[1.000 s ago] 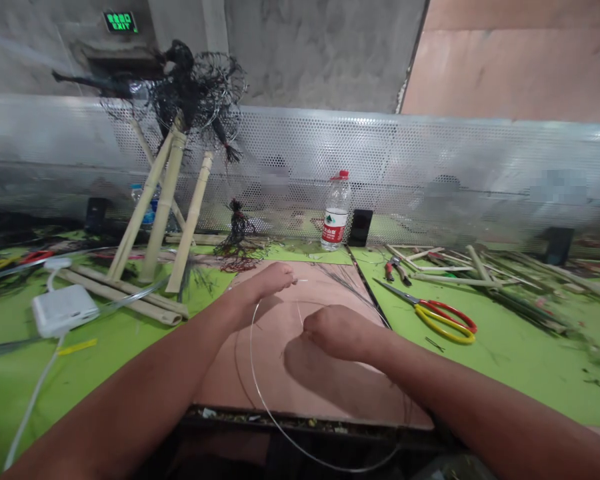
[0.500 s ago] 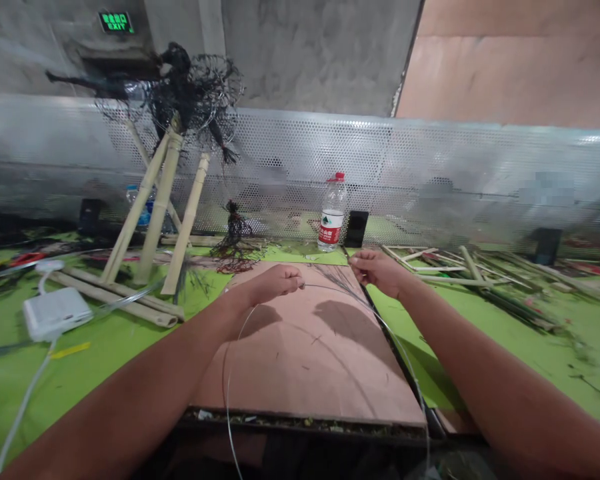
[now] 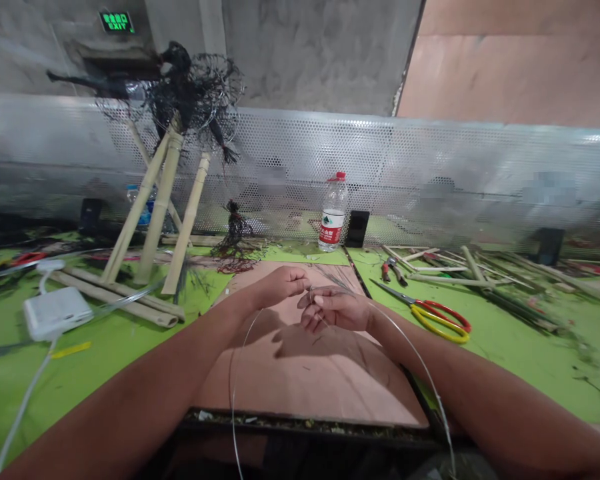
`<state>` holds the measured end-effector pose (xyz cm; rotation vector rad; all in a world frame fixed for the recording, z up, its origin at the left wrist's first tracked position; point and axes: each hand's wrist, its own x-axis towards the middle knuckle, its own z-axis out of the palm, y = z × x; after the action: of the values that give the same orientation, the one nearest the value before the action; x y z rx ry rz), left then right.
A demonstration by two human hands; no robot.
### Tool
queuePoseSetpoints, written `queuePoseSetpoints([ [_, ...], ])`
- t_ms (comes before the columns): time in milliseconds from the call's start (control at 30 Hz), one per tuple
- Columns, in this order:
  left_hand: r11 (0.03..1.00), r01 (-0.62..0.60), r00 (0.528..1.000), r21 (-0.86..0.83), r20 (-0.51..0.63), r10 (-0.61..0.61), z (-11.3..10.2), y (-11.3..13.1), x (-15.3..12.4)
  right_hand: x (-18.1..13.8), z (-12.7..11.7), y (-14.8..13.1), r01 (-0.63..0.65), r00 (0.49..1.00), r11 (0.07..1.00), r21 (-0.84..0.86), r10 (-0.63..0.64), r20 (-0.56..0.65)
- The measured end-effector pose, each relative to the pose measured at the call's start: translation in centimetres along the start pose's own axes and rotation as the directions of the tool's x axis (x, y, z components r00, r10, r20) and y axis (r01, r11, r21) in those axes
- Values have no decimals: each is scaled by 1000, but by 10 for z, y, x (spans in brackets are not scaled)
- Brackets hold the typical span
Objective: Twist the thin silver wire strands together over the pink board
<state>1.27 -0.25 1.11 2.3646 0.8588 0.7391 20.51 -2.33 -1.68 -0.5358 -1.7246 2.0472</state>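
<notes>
A thin pale wire (image 3: 433, 381) bends in a big loop, with both ends hanging down past the front of the board. My left hand (image 3: 281, 287) is closed, pinching the wire at the top of the loop. Right beside its fingertips, my right hand (image 3: 341, 308) has thumb and forefinger pressed together at the wire, while its other fingers reach loosely below. The exact spot where the fingers meet the wire is too small to make out. Beneath both hands lies a pinkish wooden board (image 3: 300, 393), with their shadows on it.
Scissors with red and yellow handles (image 3: 440, 319) and pliers (image 3: 394, 270) lie on the green tabletop to the right, near split bamboo strips (image 3: 475, 263). A water bottle (image 3: 331, 217) stands behind. At left are a bamboo-legged black wire figure (image 3: 173, 173) and a white adapter (image 3: 57, 313).
My right hand has moved left and toward me, from the board's far right edge to my left hand. This uncovers the scissors and pliers. My left hand has barely moved.
</notes>
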Motion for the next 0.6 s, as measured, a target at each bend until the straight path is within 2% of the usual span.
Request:
queuePoseSetpoints([
  [233, 994, 34, 999, -108, 0, -34, -1, 2, -3, 4, -7, 8, -3, 999, 1000, -26, 1, -48],
  [400, 977, 115, 993, -179, 29, -112, -3, 5, -3, 3, -10, 5, -18, 993, 986, -167, -1, -118],
  [600, 970, 123, 991, -210, 67, -112, -6, 7, -6, 4, -13, 4, -2, 970, 955, -298, -71, -234],
])
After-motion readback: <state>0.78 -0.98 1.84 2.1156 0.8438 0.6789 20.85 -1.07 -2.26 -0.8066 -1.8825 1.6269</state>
